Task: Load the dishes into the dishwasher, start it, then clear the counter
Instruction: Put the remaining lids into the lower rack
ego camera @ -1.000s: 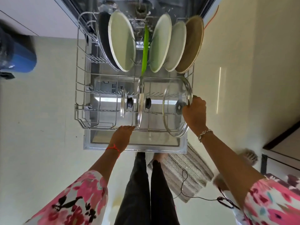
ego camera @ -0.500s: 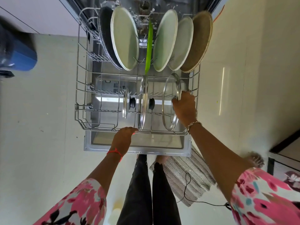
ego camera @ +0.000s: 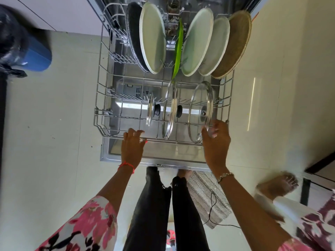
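Note:
The dishwasher's lower rack (ego camera: 101, 113) is pulled out over the open door (ego camera: 155, 161). At its back stand a black pan (ego camera: 134, 33), pale green plates (ego camera: 153, 38), a thin green board (ego camera: 178, 49) and a brown plate (ego camera: 233, 46). Three glass lids stand on edge in the front row: small (ego camera: 150, 109), middle (ego camera: 170, 109) and large (ego camera: 200, 107). My left hand (ego camera: 133, 145) curls over the rack's front rim. My right hand (ego camera: 215, 140) has its fingers on the large lid's near rim at the rack's front right corner.
A blue bin (ego camera: 38, 57) lined with a black bag stands on the floor at the left. A grey woven mat (ego camera: 208, 196) with a black cable across it lies by my legs. Another person's bare foot (ego camera: 277, 183) is at the right, beside a dark furniture edge (ego camera: 319, 163).
My right hand lowered the large glass lid into the rack's right slot, where it now stands upright, and slid down to its near rim. The left hand stayed on the rack's front.

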